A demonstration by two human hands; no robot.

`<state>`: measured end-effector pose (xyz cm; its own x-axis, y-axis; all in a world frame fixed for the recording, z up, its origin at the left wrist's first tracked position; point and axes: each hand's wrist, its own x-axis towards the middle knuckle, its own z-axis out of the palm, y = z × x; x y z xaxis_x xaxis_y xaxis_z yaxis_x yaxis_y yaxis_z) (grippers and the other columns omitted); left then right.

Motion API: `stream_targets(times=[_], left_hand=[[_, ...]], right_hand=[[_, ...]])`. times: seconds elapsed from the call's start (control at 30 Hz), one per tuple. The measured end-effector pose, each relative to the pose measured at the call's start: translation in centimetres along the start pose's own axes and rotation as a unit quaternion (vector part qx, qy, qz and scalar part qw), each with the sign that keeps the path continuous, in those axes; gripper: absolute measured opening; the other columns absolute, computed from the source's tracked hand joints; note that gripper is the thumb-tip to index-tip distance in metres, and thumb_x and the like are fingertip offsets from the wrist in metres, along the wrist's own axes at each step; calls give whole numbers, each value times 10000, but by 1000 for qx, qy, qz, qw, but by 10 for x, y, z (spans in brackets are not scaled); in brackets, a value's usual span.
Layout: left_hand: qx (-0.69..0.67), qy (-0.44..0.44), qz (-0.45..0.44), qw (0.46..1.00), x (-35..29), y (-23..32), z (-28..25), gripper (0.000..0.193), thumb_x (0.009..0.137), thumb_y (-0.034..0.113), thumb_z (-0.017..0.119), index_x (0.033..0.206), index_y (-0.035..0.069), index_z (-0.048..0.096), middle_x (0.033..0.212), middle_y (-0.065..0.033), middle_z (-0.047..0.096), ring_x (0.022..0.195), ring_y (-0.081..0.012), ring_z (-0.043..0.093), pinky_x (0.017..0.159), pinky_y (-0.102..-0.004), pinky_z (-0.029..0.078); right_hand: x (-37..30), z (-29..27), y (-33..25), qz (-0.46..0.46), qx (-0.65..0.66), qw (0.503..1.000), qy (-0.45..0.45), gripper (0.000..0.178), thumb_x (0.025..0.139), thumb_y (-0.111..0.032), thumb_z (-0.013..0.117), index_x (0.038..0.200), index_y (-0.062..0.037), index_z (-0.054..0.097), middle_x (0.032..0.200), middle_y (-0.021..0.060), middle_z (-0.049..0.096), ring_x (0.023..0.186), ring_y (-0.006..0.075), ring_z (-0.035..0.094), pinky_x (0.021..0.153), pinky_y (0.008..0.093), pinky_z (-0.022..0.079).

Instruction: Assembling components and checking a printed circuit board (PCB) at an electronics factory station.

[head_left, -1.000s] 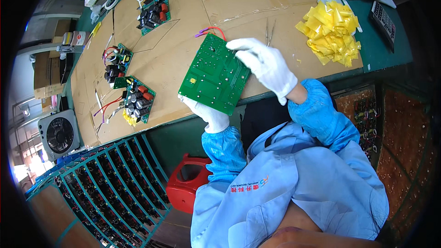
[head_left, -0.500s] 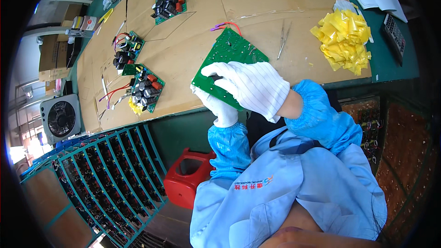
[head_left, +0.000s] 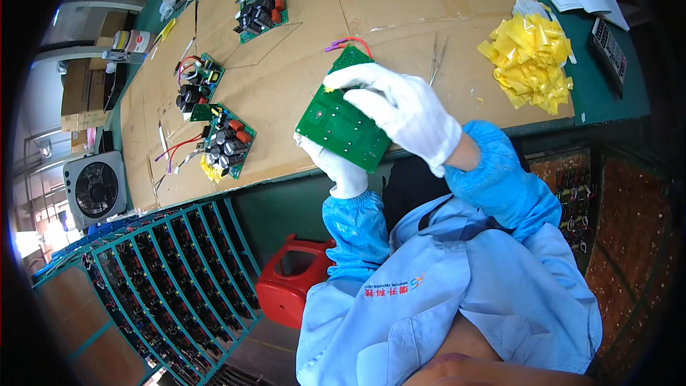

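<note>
My left hand, in a white glove, grips a green circuit board from beneath its left near edge. The board is tilted with its soldered side up, and red and purple wires stick out at its far end. Above the board, my gloved right hand has its thumb and fingers curled together. A small bit of yellow tape shows at its fingertips; whether it still touches the board I cannot tell. The left fingers under the board are hidden.
A heap of yellow tape pieces lies right, near a calculator. Tweezers rest on the cardboard. More boards stand left, beside a fan. Below are a red stool and a rack.
My right hand has moved toward the far end of the board, uncovering its near part. Yellow tape now shows at the right fingertips. The left hand keeps its hold.
</note>
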<state>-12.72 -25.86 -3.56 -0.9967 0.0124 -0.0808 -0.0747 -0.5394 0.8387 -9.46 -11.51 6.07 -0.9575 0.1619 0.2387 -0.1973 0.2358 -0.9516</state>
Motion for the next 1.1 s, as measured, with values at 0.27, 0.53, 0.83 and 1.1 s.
stream_targets(times=[0.27,0.53,0.83,1.1], left_hand=[[-28,41,-54,997,0,1,2,522,1064,491,330,1370,108,508,1362,-104,559,1183,-265,591,1000,-440,514],[-19,-37,27,999,4,31,19,441,1064,359,366,1296,47,572,1214,-126,637,1092,-223,627,984,-399,517],[539,-423,454,570,8,67,70,494,779,262,754,1201,25,657,962,-146,635,826,-298,618,739,-407,510],[600,-428,434,518,5,27,37,596,759,313,799,1254,41,607,993,-141,612,850,-295,614,735,-413,509]], right_hand=[[-64,-112,-1,-56,-309,904,289,245,979,-54,605,1216,-55,666,1159,111,711,1039,232,701,905,304,545],[-105,-126,13,-38,-396,885,244,489,928,-166,670,1409,-173,583,998,133,703,818,276,675,746,358,551],[-27,-96,65,-32,-551,830,-76,396,891,-122,611,1285,-103,574,1155,88,600,837,277,685,673,396,569],[-36,-115,73,-126,-560,814,-93,296,784,-130,692,1063,-65,619,994,76,580,782,221,652,629,339,545]])
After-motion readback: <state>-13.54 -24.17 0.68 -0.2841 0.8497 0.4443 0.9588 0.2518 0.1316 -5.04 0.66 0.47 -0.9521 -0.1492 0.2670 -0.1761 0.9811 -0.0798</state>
